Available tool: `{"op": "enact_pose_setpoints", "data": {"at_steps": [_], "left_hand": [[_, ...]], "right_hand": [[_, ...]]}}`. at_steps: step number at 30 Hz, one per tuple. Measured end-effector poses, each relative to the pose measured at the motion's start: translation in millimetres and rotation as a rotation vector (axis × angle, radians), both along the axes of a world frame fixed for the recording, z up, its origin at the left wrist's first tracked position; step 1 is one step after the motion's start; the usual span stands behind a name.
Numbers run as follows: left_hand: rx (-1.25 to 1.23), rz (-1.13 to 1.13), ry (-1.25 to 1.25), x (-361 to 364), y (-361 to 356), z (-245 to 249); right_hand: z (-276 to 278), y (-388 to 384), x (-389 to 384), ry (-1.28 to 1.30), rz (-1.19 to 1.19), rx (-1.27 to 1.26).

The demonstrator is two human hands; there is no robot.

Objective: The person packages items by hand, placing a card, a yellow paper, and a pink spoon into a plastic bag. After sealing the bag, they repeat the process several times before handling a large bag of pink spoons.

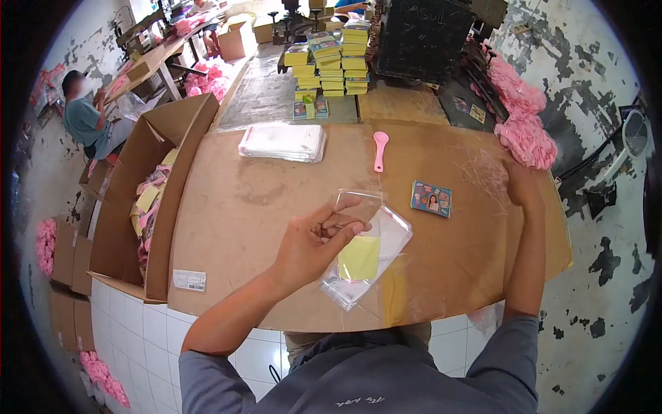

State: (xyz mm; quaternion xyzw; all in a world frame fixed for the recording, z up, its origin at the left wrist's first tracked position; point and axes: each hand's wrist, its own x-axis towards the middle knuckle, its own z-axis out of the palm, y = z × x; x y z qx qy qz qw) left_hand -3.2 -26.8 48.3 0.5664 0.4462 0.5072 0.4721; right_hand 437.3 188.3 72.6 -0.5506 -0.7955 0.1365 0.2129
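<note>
My left hand point(323, 238) is closed in a pinch at the upper part of a clear plastic bag point(360, 199). A pale yellow card point(359, 259) shows through or against this bag, over a stack of clear bags point(391, 238) lying at a slant on the cardboard-covered table. My right hand point(525, 185) reaches to the table's right edge, just below a heap of glossy pink items point(527, 141); its fingers are hidden. A pink measuring spoon point(379, 152) lies ahead of my left hand. Right of the bags sits a small stack of printed cards point(431, 199).
A thick stack of clear bags point(281, 142) lies at the back left. Tall piles of yellow-edged cards point(332, 62) stand behind it. A long open carton point(110, 234) with pink and yellow packets borders the table's left side. A seated person point(93, 117) is farther left.
</note>
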Motion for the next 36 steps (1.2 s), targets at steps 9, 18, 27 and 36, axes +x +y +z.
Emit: {"op": "enact_pose_setpoints", "data": {"at_steps": [9,18,27,36], "left_hand": [[-0.101,-0.038,-0.133,-2,12,-24],[-0.165,-0.036,-0.224,-4,18,-35],[-0.248,-0.024,-0.26,-8,22,-41],[-0.226,0.025,-0.21,-5,24,-46]], "right_hand": [[15,-56,-91,0.182,0.055,0.181],[-12,-113,-208,0.362,0.611,-0.336],[-43,-111,-223,0.788,0.519,-0.722],[-55,-104,-214,0.842,0.466,-0.747]]}}
